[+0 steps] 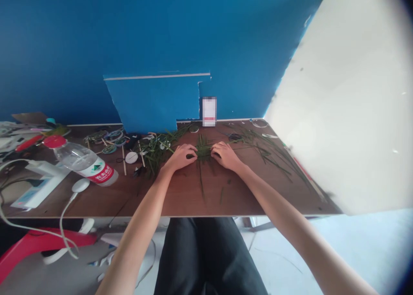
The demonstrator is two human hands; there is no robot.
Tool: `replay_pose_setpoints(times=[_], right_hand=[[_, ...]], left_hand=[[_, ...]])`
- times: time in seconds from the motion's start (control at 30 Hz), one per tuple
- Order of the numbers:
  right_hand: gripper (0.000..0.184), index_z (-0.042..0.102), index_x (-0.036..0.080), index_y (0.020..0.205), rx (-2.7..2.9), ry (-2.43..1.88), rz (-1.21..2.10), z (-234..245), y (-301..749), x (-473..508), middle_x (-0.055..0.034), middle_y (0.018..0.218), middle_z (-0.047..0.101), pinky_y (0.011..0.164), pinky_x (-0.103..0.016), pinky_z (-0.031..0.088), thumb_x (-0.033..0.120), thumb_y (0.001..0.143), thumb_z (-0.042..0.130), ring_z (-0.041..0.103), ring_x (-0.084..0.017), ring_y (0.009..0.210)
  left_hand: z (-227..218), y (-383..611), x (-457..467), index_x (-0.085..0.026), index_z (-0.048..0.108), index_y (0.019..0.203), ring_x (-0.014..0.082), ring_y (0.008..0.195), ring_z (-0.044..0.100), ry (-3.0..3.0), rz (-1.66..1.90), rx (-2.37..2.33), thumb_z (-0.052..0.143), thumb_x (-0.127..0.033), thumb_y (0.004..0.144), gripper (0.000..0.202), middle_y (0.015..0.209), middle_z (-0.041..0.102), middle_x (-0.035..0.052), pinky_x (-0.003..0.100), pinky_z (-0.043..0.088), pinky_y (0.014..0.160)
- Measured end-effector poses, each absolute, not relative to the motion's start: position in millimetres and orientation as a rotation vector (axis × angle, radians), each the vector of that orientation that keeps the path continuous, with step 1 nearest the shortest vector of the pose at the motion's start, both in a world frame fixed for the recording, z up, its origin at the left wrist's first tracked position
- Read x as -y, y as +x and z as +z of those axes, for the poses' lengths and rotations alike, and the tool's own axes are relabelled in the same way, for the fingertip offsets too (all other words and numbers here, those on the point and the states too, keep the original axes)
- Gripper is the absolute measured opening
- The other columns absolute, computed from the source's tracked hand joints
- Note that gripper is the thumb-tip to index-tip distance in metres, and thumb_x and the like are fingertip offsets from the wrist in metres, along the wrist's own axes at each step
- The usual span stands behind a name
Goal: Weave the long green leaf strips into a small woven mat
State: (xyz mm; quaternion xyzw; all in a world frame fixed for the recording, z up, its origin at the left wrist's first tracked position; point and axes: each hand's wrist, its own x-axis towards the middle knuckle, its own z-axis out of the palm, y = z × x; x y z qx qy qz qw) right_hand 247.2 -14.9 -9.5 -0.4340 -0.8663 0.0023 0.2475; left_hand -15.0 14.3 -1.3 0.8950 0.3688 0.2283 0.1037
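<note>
On the brown table (180, 200), my left hand (181, 156) and my right hand (226, 155) rest side by side, fingers curled and pinched on a small woven bundle of green leaf strips (204, 151) between them. Long strip ends trail from the bundle toward the table's front edge. More loose green strips (156, 151) lie in a heap just left of my left hand, and others (267, 151) spread out to the right of my right hand.
A plastic water bottle with a red cap (82, 159) lies at the left, beside a white device (38, 185) with cables. Rings, sticks and small discs (112, 140) are scattered behind it. A blue board (155, 101) leans on the blue wall. A white wall (342, 114) bounds the right.
</note>
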Motion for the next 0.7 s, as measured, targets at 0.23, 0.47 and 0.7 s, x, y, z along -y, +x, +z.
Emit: replay_pose_setpoints(times=[0.23, 0.47, 0.7], right_hand=[[0.02, 0.067, 0.021, 0.095, 2.365, -1.162, 0.013, -7.0, 249.1, 16.2, -0.0083, 0.11, 0.066, 0.086, -0.038, 0.034, 0.031, 0.098, 0.05, 0.05, -0.025, 0.107], [0.018, 0.067, 0.021, 0.091, 2.345, -1.18, 0.031, -10.9, 249.0, 13.0, -0.0092, 0.11, 0.065, 0.086, -0.039, 0.035, 0.03, 0.096, 0.053, 0.05, -0.026, 0.108], [0.016, 0.065, 0.02, 0.088, 2.338, -1.19, 0.022, -10.0, 245.9, 12.3, -0.0092, 0.11, 0.065, 0.084, -0.038, 0.035, 0.027, 0.095, 0.053, 0.049, -0.025, 0.107]], left_hand=[[2.5, -11.2, -7.4, -0.027, 0.072, 0.091, 0.0227, 0.117, 0.055, 2.644, 0.63, -1.108, 0.056, -0.028, 0.09, 0.016, 0.12, 0.065, 0.0021, 0.044, 0.037, 0.104], [2.3, -4.4, -7.2, -0.024, 0.07, 0.086, 0.023, 0.115, 0.055, 2.632, 0.63, -1.149, 0.056, -0.031, 0.091, 0.017, 0.119, 0.065, 0.0027, 0.045, 0.036, 0.105], [0.0, 1.4, -7.9, -0.022, 0.067, 0.082, 0.0231, 0.113, 0.056, 2.588, 0.662, -1.195, 0.057, -0.026, 0.088, 0.012, 0.116, 0.066, 0.0024, 0.046, 0.036, 0.104]])
